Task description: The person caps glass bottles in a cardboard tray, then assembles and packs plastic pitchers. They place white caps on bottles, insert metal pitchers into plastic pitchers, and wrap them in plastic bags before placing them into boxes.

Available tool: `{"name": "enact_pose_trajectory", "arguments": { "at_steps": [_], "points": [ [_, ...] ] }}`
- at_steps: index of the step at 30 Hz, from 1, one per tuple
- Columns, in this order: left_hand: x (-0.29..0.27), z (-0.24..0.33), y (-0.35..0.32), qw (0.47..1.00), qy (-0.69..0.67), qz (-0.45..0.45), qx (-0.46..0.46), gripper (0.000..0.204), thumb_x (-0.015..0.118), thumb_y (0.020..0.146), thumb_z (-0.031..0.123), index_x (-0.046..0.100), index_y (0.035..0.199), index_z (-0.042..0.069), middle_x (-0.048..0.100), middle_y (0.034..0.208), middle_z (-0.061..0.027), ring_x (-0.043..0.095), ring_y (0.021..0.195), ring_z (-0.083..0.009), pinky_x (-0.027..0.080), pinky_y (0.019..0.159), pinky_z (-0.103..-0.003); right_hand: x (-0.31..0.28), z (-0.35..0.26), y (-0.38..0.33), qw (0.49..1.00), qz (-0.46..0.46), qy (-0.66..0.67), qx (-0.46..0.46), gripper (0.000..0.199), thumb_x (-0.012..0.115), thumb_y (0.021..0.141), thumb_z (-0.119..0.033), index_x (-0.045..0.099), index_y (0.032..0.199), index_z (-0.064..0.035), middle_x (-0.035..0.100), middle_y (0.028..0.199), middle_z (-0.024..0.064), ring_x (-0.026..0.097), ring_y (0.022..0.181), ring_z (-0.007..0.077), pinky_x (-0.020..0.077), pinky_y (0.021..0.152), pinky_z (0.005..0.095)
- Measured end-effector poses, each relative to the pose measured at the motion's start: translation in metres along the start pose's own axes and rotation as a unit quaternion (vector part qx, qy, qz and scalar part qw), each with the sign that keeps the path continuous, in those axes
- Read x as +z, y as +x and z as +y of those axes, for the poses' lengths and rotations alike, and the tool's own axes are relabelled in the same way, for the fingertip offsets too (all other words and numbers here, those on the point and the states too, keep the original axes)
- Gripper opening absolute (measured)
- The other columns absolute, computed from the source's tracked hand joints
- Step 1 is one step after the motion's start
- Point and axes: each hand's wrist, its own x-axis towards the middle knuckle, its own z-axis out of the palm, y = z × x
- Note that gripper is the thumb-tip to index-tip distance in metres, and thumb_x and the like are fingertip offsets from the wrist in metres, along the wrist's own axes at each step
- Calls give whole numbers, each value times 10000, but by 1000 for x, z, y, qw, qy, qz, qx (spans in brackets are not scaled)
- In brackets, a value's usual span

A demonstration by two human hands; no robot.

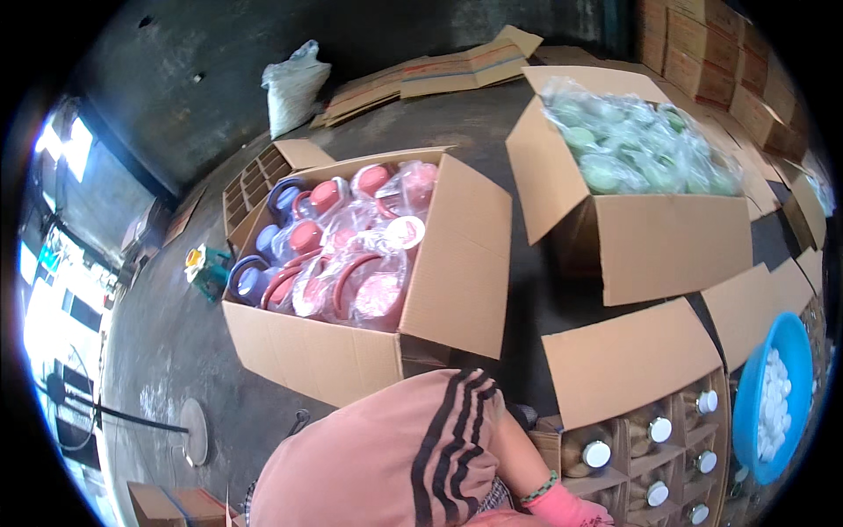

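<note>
At the bottom edge is my left hand (569,507) in a pink glove, with a green beaded band at the wrist. The frame cuts off most of its fingers, so their grip cannot be made out. It is beside a divided carton (551,450) of jars (580,457) with white lids, standing upright in cardboard cells. One raised flap (634,358) leans over that carton's far side. Pink cloth with black stripes (351,461), part of my clothing, fills the lower middle and hides what lies behind it. My right hand does not show.
An open carton (461,255) holds red and blue loop-handled containers (378,294) in clear plastic. Another carton (672,241) holds bagged green-topped items (615,145). A blue basin (751,400) of white lids stands right. Flattened cardboard (461,70), a white sack (294,88) and stacked boxes (698,53) lie beyond.
</note>
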Motion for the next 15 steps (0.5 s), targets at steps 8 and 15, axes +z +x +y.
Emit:
{"name": "enact_pose_trajectory", "arguments": {
  "at_steps": [8, 15],
  "points": [
    [-9, 2, -7, 1000, -17, 11, 8, 512, 632, 639, 249, 449, 1055, 15, 458, 1025, -182, 464, 934, -315, 380, 818, -379, -155, -55, 6, 891, 157, 425, -11, 445, 478, 741, -186, 426, 1168, -71, 408, 1192, 191, 401, 1091, 343, 315, 906, 452],
    [-11, 13, -16, 999, -44, 1, 25, 506, 635, 636, 231, 449, 1053, 14, 461, 1019, -177, 465, 935, -312, 381, 818, -375, -266, -110, -43, 685, -64, 720, -92, 429, 527, 714, -122, 449, 1130, -53, 450, 1147, 180, 437, 1065, 323, 349, 889, 421]
  ]
}}
